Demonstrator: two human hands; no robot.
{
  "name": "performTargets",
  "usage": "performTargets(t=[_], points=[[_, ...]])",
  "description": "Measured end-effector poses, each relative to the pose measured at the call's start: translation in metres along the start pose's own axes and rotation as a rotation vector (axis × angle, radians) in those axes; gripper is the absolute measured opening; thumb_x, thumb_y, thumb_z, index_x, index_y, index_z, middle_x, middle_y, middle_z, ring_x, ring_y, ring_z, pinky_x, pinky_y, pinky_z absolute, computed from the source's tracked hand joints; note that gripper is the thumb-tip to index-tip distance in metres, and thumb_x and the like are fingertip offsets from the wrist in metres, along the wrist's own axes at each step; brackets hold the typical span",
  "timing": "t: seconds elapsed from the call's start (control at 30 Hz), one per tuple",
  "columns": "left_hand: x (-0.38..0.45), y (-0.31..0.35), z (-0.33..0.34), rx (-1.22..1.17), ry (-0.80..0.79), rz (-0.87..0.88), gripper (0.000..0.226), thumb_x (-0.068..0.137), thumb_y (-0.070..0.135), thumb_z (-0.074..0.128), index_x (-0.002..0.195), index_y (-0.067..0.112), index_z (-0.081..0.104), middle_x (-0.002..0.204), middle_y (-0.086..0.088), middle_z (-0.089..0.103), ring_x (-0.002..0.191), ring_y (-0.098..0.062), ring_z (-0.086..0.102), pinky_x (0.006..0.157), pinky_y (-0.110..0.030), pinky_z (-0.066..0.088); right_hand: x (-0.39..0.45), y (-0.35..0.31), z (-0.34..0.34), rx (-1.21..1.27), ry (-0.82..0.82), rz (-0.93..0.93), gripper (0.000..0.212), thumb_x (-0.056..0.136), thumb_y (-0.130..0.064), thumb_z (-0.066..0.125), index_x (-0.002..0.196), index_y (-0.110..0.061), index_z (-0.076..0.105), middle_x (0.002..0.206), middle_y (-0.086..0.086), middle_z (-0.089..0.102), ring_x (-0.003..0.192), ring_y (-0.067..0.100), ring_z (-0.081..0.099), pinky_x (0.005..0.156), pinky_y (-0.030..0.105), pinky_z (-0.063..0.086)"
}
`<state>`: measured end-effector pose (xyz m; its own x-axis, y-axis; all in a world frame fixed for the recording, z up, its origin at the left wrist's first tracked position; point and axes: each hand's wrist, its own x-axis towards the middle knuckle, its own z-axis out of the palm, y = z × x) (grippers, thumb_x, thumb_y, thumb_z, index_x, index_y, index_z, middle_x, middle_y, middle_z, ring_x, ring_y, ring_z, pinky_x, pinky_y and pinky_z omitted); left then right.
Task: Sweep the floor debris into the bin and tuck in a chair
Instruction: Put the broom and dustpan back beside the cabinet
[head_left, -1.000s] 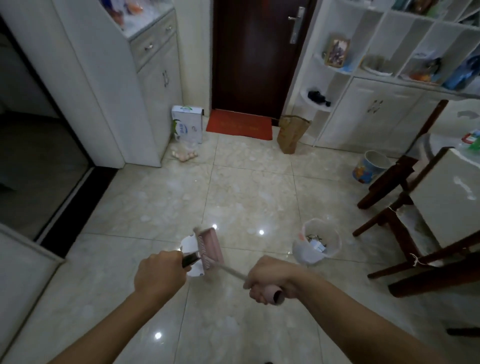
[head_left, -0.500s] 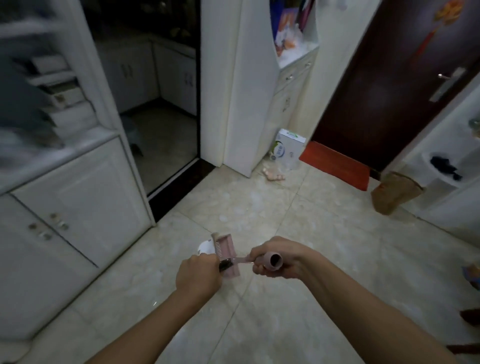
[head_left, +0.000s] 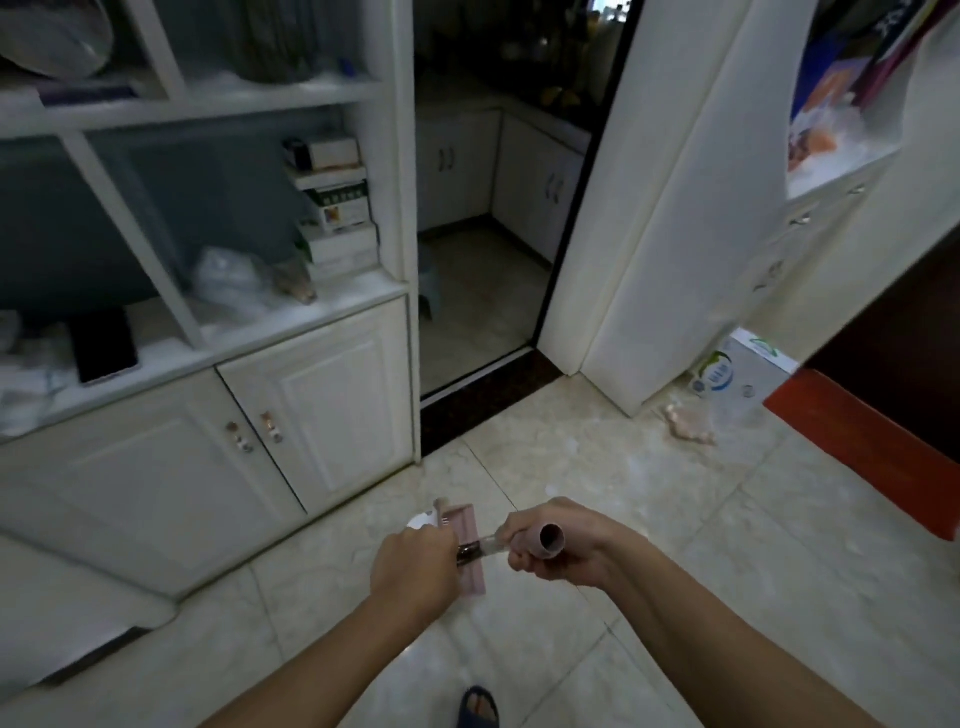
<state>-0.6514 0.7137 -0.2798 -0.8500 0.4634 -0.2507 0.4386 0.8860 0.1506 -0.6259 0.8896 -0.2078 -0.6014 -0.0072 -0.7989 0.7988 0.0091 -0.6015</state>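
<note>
Since half a second ago the view has swung further left, so the dark doorway into the next room now sits at centre and the white cupboard (head_left: 322, 410) with its shelves fills the left side, while both hands have kept their grip. Low in the middle, the left hand (head_left: 415, 564) is closed in a fist around a dark handle (head_left: 469, 553), and just to its right the right hand (head_left: 558, 545) is curled tight around the pink tubular end of the dustpan handle (head_left: 549, 540), whose open end faces the camera. Between and beyond the two hands hangs the pink dustpan (head_left: 467, 540), with a white broom head (head_left: 423, 519) showing just left of it; whether either touches the pale tiled floor (head_left: 623, 493) cannot be told. Far right, a white carton (head_left: 732, 371) stands against the wall beside a red doormat (head_left: 862, 441), with a small pinkish heap (head_left: 688, 426) on the tiles just in front of the carton. A dark slipper (head_left: 480, 709) shows at the bottom edge.
</note>
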Motion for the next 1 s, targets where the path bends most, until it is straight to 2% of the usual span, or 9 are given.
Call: performTargets(t=[0.2, 0.27, 0.33, 0.47, 0.6, 0.67, 0.73, 0.83, 1.0], points=[[0.035, -0.037, -0.012, -0.034, -0.019, -0.107, 0.012, 0.085, 0.029, 0.059, 0.092, 0.021, 0.065, 0.06, 0.004, 0.02, 0.077, -0.027, 0.062, 0.06, -0.029, 0.036, 0.05, -0.047, 0.019, 0.0, -0.069, -0.044, 0.006, 0.074, -0.009, 0.07, 0.069, -0.007, 0.073, 0.056, 0.008, 0.064, 0.045, 0.013, 0.059, 0.041, 0.02, 0.045], [0.046, -0.06, -0.016, -0.086, 0.01, -0.167, 0.002, 0.084, 0.031, 0.06, 0.084, 0.032, 0.058, 0.061, -0.001, 0.041, 0.078, -0.024, 0.066, 0.058, -0.028, 0.036, 0.068, -0.055, 0.033, 0.031, -0.071, -0.084, 0.015, 0.074, -0.021, 0.073, 0.078, -0.007, 0.077, 0.067, 0.01, 0.071, 0.055, 0.017, 0.067, 0.05, 0.027, 0.057], [0.06, -0.087, -0.018, -0.148, 0.024, -0.227, 0.006, 0.083, 0.034, 0.059, 0.083, 0.03, 0.063, 0.077, -0.001, 0.066, 0.076, -0.02, 0.067, 0.057, -0.027, 0.037, 0.092, -0.06, 0.056, 0.002, 0.066, -0.121, 0.031, 0.074, -0.033, 0.075, 0.086, -0.004, 0.076, 0.076, 0.01, 0.076, 0.066, 0.022, 0.073, 0.068, 0.036, 0.064], [0.087, -0.138, -0.016, -0.209, 0.02, -0.304, 0.018, 0.082, 0.042, 0.061, 0.086, 0.025, 0.068, 0.082, 0.001, 0.071, 0.074, -0.019, 0.067, 0.053, -0.028, 0.035, 0.139, -0.077, 0.107, 0.018, 0.365, -0.148, 0.05, 0.063, -0.048, 0.08, 0.09, -0.006, 0.071, 0.073, 0.002, 0.069, 0.067, 0.017, 0.064, 0.062, 0.031, 0.054], [0.112, -0.184, -0.011, -0.231, 0.016, -0.35, 0.025, 0.077, 0.05, 0.063, 0.082, 0.026, 0.066, 0.08, 0.001, 0.069, 0.074, -0.021, 0.067, 0.049, -0.029, 0.032, 0.17, -0.1, 0.141, 0.234, 0.059, -0.036, 0.034, 0.081, -0.049, 0.069, 0.098, -0.02, 0.066, 0.107, 0.004, 0.068, 0.091, 0.007, 0.067, 0.076, 0.021, 0.052], [0.124, -0.203, -0.007, -0.239, 0.005, -0.375, 0.026, 0.075, 0.051, 0.064, 0.078, 0.025, 0.065, 0.075, 0.003, 0.068, 0.069, -0.019, 0.066, 0.049, -0.028, 0.036, 0.185, -0.105, 0.157, 0.263, 0.007, -0.019, 0.05, 0.082, -0.055, 0.066, 0.12, -0.023, 0.06, 0.136, 0.004, 0.055, 0.126, 0.015, 0.053, 0.102, 0.029, 0.044], [0.132, -0.219, -0.003, -0.251, -0.006, -0.395, 0.026, 0.075, 0.051, 0.066, 0.073, 0.026, 0.061, 0.066, 0.005, 0.063, 0.061, -0.016, 0.062, 0.05, -0.027, 0.044, 0.199, -0.106, 0.172, 0.299, 0.037, -0.03, 0.067, 0.075, -0.062, 0.07, 0.131, -0.029, 0.055, 0.149, 0.003, 0.044, 0.14, 0.024, 0.037, 0.116, 0.042, 0.03], [0.146, -0.238, 0.002, -0.259, -0.008, -0.391, 0.034, 0.075, 0.049, 0.068, 0.062, 0.028, 0.045, 0.053, 0.009, 0.045, 0.051, -0.013, 0.049, 0.042, -0.023, 0.029, 0.218, -0.111, 0.19, 0.383, 0.1, -0.058, 0.063, 0.072, -0.064, 0.071, 0.128, -0.038, 0.057, 0.149, 0.002, 0.045, 0.138, 0.027, 0.039, 0.115, 0.045, 0.03], [0.159, -0.264, 0.006, -0.246, -0.032, -0.423, 0.019, 0.079, 0.042, 0.068, 0.083, 0.024, 0.067, 0.08, 0.003, 0.071, 0.064, -0.017, 0.06, 0.052, -0.025, 0.033, 0.249, -0.11, 0.218, 0.452, 0.195, -0.043, 0.088, 0.068, -0.067, 0.068, 0.141, -0.024, 0.046, 0.147, 0.005, 0.046, 0.13, 0.026, 0.047, 0.105, 0.039, 0.038]])
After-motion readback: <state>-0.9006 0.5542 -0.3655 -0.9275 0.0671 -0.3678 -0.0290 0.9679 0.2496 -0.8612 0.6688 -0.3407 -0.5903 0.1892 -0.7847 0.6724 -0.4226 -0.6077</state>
